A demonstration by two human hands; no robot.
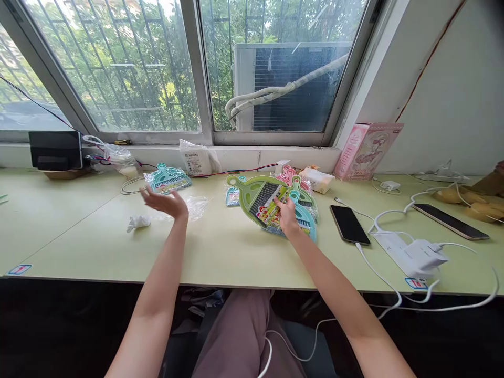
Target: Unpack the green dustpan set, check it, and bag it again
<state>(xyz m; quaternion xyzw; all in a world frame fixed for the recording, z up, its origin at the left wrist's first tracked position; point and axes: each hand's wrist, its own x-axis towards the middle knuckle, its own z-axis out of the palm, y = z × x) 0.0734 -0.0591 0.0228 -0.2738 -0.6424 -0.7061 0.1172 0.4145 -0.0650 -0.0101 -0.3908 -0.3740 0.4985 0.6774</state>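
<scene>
Pale green tabletop (236,262) is spanning the frame beneath grey-framed windows (137,79). Right of centre, a light-green plastic dustpan (247,193) with dark bristles (263,196) and a yellow-and-red label (268,211) is tilting, its looped end pointing upper left; the right hand (287,214) is reaching forward, fingers clamped on it. Left of centre, the left hand (167,203) is hovering, fingers apart, extending leftward.

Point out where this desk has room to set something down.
Bare: left of the white wad, and the desk front between the forearms. Crowded: behind the green dustpan in the right hand, and rightward among phone, power strip and cables.
</scene>
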